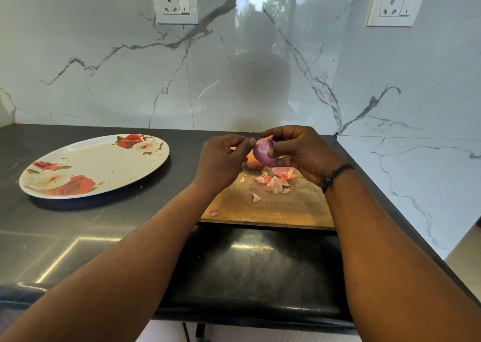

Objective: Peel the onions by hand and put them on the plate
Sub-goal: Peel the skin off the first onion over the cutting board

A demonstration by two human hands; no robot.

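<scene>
One onion (263, 152): clamped in my right hand (302, 154) above the board (273, 206)
Left hand (221, 159): fingertips pinched at its skin
Risk: slick bulb slipping off the counter's right edge

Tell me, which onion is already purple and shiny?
The onion held up in the right hand. The other onion lies on the board behind the left hand, orange-skinned.

Both your forearms are bare right up to the bottom edge of the view, with no sleeve showing on either. Your left hand (221, 159) wears nothing: no ring, no band, no watch. Your right hand (302, 151) carries no ring either, but a thin black cord bracelet (335, 176) circles its wrist, with a small dark knot or bead on the near side.
</scene>
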